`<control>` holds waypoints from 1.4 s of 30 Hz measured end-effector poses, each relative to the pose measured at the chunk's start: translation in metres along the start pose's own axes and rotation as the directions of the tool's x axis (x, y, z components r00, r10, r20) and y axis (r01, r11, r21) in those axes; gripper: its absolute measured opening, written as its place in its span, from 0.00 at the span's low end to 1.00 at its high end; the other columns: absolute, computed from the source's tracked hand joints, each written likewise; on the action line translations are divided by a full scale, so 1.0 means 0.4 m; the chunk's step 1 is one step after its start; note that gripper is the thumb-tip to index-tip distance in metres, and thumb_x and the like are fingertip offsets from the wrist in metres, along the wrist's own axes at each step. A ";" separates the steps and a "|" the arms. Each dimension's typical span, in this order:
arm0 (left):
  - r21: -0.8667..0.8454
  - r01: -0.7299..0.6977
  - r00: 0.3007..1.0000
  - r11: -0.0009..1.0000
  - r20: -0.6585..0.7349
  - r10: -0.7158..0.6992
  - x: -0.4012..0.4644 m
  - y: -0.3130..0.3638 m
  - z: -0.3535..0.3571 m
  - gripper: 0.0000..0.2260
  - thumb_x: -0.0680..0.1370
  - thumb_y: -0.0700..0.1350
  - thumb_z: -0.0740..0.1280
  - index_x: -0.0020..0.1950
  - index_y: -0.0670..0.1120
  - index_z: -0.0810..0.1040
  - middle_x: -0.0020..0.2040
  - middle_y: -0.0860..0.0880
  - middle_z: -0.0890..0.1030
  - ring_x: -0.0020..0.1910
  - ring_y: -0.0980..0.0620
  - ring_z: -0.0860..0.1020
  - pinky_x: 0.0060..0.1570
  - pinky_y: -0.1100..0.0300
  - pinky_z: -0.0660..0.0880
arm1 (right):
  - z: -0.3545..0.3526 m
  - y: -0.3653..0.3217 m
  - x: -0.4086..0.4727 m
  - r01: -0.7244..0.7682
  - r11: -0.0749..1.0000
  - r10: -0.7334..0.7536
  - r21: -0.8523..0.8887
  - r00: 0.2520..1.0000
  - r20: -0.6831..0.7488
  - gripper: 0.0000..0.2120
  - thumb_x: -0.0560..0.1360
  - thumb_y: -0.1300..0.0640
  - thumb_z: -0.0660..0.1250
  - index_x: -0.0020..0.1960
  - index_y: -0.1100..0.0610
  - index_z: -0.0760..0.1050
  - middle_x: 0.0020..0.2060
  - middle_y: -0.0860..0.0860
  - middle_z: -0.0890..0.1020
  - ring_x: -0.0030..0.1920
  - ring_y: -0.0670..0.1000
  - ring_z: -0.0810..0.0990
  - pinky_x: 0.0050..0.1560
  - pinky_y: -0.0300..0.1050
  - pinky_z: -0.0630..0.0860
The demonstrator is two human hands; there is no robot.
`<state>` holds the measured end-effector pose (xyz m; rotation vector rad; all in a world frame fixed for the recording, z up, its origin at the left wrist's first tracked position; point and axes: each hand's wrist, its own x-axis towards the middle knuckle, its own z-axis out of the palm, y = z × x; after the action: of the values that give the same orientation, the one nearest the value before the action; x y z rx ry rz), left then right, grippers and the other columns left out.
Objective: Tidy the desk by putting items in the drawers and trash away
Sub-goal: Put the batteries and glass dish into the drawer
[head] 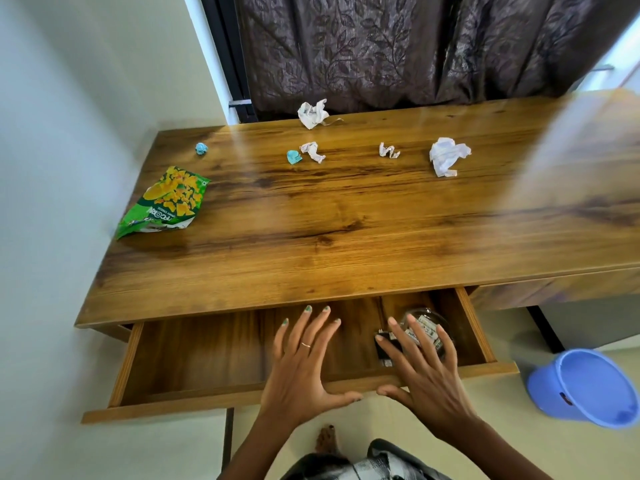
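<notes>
On the desk [346, 216] I count one green snack bag [164, 204] at the left edge, two small blue paper balls [201, 148] and four crumpled white papers [446, 156] strung along the back. The wood in front of them is bare. Below, the drawer [194, 403] stands pulled out; its left part is open room, a glass bowl [427, 320] sits at its right. My left hand [298, 372] and right hand [426, 372] hover spread over its front edge, fingers straight, holding nothing. A blue bucket [588, 386] stands on the floor, right.
</notes>
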<state>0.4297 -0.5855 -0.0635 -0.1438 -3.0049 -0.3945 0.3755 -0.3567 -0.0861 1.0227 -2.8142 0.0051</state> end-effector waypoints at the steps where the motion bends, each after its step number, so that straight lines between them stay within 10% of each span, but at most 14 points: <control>1: 0.018 0.004 1.000 1.000 -0.001 -0.004 0.017 -0.007 0.000 0.46 0.64 0.79 0.57 0.74 0.51 0.63 0.76 0.52 0.59 0.76 0.48 0.54 0.71 0.43 0.50 | 0.003 0.004 0.017 -0.003 1.000 0.003 -0.003 1.000 -0.003 0.34 0.75 0.30 0.47 0.71 0.50 0.64 0.73 0.53 0.62 0.74 0.58 0.58 0.67 0.66 0.58; 11: 0.067 0.118 0.990 0.991 -0.090 -0.112 0.144 -0.053 0.022 0.37 0.72 0.72 0.57 0.73 0.49 0.66 0.73 0.53 0.66 0.75 0.50 0.60 0.73 0.46 0.48 | -0.004 0.017 0.200 -0.059 0.997 0.062 0.041 0.996 -0.069 0.34 0.79 0.38 0.41 0.69 0.60 0.68 0.69 0.56 0.71 0.70 0.56 0.68 0.68 0.59 0.60; 16: 0.023 0.042 0.967 0.999 -0.251 -0.035 0.196 -0.056 0.056 0.23 0.76 0.55 0.60 0.68 0.47 0.73 0.67 0.50 0.75 0.69 0.47 0.69 0.68 0.52 0.59 | 0.009 0.032 0.258 0.028 0.999 -0.021 0.020 0.959 -0.283 0.17 0.73 0.53 0.66 0.57 0.63 0.79 0.54 0.58 0.82 0.58 0.58 0.80 0.58 0.54 0.76; 20: 0.063 0.001 0.946 0.998 -0.323 0.019 0.204 -0.063 0.063 0.20 0.75 0.49 0.59 0.65 0.46 0.76 0.64 0.50 0.78 0.66 0.47 0.73 0.66 0.53 0.65 | 0.012 0.039 0.259 0.028 0.999 -0.014 0.041 0.953 -0.301 0.25 0.61 0.64 0.79 0.57 0.63 0.79 0.54 0.58 0.82 0.57 0.58 0.80 0.57 0.53 0.76; 30: 0.087 -0.025 0.945 0.996 -0.323 0.052 0.201 -0.065 0.069 0.19 0.76 0.48 0.59 0.64 0.44 0.77 0.63 0.48 0.79 0.65 0.45 0.75 0.61 0.49 0.73 | 0.027 0.027 0.258 0.004 0.994 0.033 0.106 0.940 -0.341 0.23 0.63 0.66 0.77 0.57 0.64 0.79 0.55 0.59 0.82 0.58 0.58 0.80 0.60 0.53 0.74; 42: -0.059 0.057 0.965 0.997 -0.251 -0.070 0.181 -0.052 0.077 0.21 0.78 0.49 0.60 0.71 0.47 0.70 0.70 0.50 0.72 0.71 0.49 0.67 0.70 0.54 0.60 | 0.018 0.003 0.254 -0.043 0.988 0.098 0.150 0.921 -0.378 0.19 0.73 0.56 0.58 0.57 0.63 0.80 0.54 0.58 0.82 0.58 0.56 0.79 0.62 0.50 0.72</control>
<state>0.3528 -0.5915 -0.0897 0.0001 -2.7539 -0.4583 0.2967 -0.4211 -0.0790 0.8355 -2.5123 0.3745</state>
